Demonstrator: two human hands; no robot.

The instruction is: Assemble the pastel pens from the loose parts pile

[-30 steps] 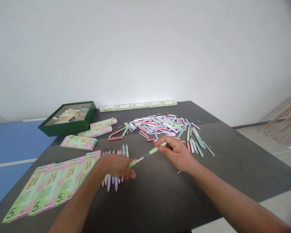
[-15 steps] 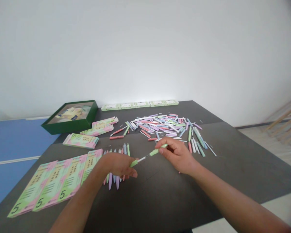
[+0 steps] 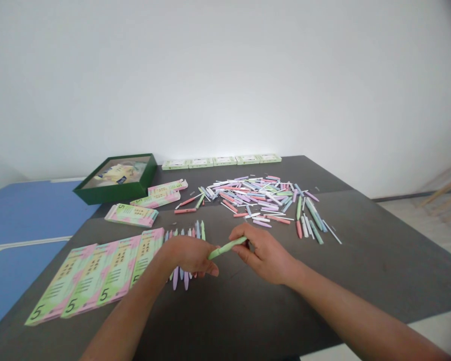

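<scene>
Green pen [image 3: 227, 247], pastel barrel, sits between the two hands above the dark grey desk [image 3: 270, 306], tilted up toward the right. Its lower end is in the left hand [image 3: 189, 255], fingers [image 3: 206, 263] closed around it. Its upper end is pinched by the right hand [image 3: 265, 253], thumb and fingers closed on the barrel. A small dark tip [image 3: 251, 245] shows just past the right hand; cannot tell whether it belongs to the pen.

Step in hand (judgement): both hands are engaged on this single pen, end to end. Next move (judgement): calls for firm holds at both ends, with the barrel kept in line.

Nearby: a fanned row of pastel pens [image 3: 180, 278] passes beneath the left hand. A loose heap of pen parts [image 3: 263, 198] in coral, lilac, mint and white lies beyond the right hand. Pink-and-green cards [image 3: 92, 281] printed with a 5 lie side by side, left of the left forearm, with more cards [image 3: 132, 215] beyond them. Farther back are an open green box [image 3: 116, 194] and a row of small green-and-white boxes [image 3: 221, 161]. A blue table [image 3: 25, 215] adjoins on the left.
</scene>
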